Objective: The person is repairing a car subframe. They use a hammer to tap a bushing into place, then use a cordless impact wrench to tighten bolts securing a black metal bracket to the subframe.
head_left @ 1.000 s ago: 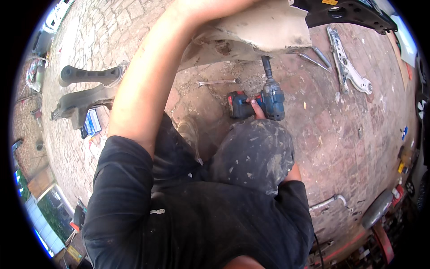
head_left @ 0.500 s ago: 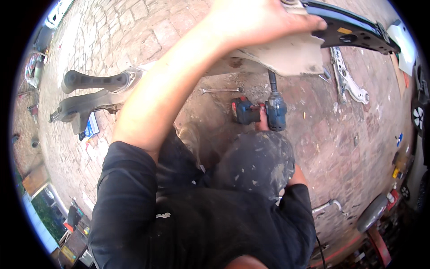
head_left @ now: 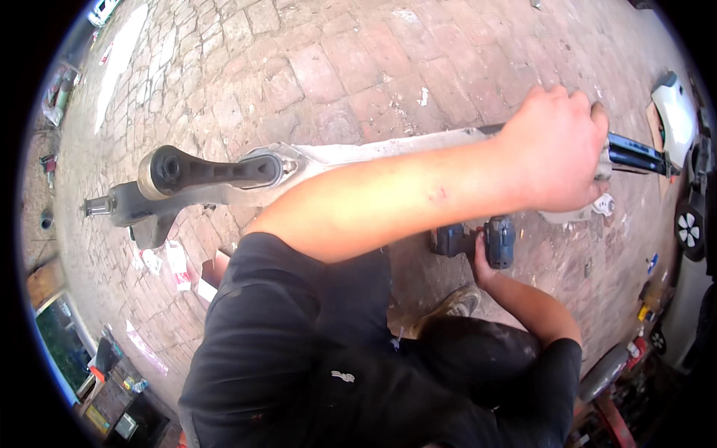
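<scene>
My left arm reaches across a car subframe [head_left: 373,151], a long grey metal beam. My left hand [head_left: 560,149] is closed around a part at its right end; what lies under the fingers is mostly hidden. A dark glossy bar [head_left: 635,154] sticks out beyond that hand. On the beam's left half sits a black mount arm [head_left: 216,168] with a round bushing. Below the beam, my right hand [head_left: 484,261] grips a blue and black cordless impact wrench [head_left: 500,243]. My left forearm is above the wrench, and the beam hides its front end.
Brick paving [head_left: 314,71] surrounds the subframe. A white-ended metal part [head_left: 603,204] lies near my left hand. Paper scraps and an opened carton [head_left: 214,272] lie at left. A white car panel [head_left: 676,112] and a wheel [head_left: 688,228] stand at the right edge.
My left hand has moved right and nearer along the subframe, its fingers now curled over. The view has shifted, and more of the beam's left end shows. My right hand still holds the impact wrench.
</scene>
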A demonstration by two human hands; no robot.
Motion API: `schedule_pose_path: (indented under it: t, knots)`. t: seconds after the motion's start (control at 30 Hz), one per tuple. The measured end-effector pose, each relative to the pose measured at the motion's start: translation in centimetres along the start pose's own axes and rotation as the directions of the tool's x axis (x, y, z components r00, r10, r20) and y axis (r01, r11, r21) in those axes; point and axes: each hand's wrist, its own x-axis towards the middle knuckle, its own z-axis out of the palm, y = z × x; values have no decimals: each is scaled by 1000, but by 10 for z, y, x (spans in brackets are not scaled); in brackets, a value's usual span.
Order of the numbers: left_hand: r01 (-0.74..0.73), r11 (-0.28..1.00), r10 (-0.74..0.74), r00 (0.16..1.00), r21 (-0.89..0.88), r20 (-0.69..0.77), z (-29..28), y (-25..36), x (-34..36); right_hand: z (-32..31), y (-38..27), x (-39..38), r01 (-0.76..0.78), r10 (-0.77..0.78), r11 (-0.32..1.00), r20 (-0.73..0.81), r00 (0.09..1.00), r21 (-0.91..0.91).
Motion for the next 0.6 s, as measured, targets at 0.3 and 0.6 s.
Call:
schedule_pose_path:
  t: [0.3,0.6]
  knots:
    - [22,993,-25,999,-119,-28,5,-3,-5,50,31,-8,-271,218,697,164,962,663]
    - [5,999,-7,999,-43,-38,6,10,-15,114,-18,12,16,323,455,-182,929,890]
